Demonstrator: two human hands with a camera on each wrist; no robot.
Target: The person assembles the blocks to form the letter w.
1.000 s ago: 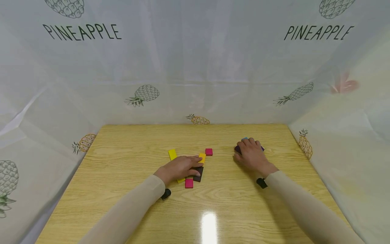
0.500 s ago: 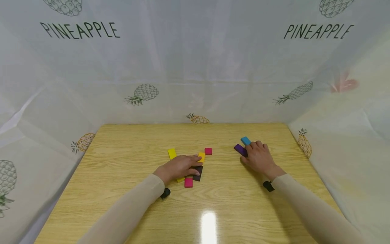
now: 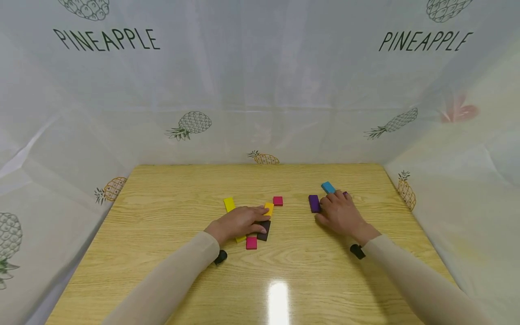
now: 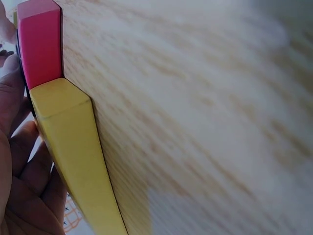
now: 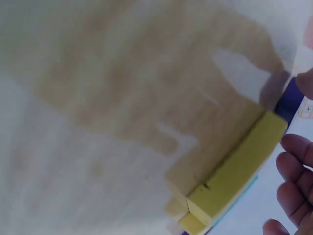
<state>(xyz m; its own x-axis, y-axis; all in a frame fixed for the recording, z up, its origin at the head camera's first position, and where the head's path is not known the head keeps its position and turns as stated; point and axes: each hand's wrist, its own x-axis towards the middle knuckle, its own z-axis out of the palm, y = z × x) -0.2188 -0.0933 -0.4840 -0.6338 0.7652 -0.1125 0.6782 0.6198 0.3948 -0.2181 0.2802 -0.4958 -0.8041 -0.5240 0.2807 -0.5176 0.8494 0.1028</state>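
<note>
In the head view my left hand [image 3: 239,222] rests over a loose group of flat blocks. Its outstretched fingers touch an orange block [image 3: 269,208] and a black block [image 3: 264,231]. A long yellow block [image 4: 80,152] lies partly beneath this hand, its end meeting a pink block [image 4: 41,46]. My right hand [image 3: 341,213] is low over the table, fingertips right at a purple block [image 3: 314,204]. Beyond those fingers lies a blue block [image 3: 327,187], and part of another purple block [image 3: 345,194] shows. A yellow block [image 5: 239,166], hidden from the head view, lies near the right fingers.
A second pink block [image 3: 278,201] lies between the hands, just beyond the orange one. The wooden table [image 3: 183,180] ends at a pineapple-printed sheet [image 3: 260,81], which rises at the back and both sides.
My right hand drew back toward the right, uncovering the blue and purple blocks. The left purple block then turned from slanted to nearly upright in the head view. My left hand stayed put.
</note>
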